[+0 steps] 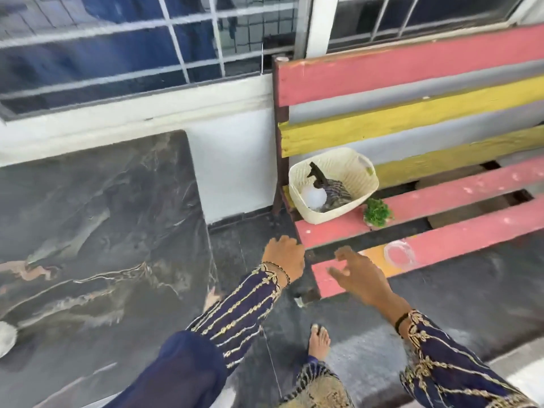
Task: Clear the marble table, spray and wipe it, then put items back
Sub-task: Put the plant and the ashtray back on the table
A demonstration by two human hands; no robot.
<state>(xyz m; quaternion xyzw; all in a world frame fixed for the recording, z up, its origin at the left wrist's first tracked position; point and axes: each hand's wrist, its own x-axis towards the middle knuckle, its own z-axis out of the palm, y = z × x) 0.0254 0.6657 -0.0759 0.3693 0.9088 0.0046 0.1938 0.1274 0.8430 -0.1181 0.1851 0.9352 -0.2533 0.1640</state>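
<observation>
The dark marble table (97, 219) fills the left of the view, its top bare apart from a white object (6, 337) at the left edge. On the painted slat bench (441, 207) to the right stands a cream basket (332, 185) holding a spray bottle (319, 178) and a striped cloth (338, 192). A small green plant (377, 212) and a clear glass dish (399, 254) sit beside it on the slats. My left hand (284, 256) hovers at the bench's near corner, fingers curled and holding nothing. My right hand (357, 275) is spread open over the front slat.
A barred window (147, 48) and white wall run behind the table. Dark tiled floor (253, 248) separates table and bench. My bare foot (319, 341) stands on the floor below the bench.
</observation>
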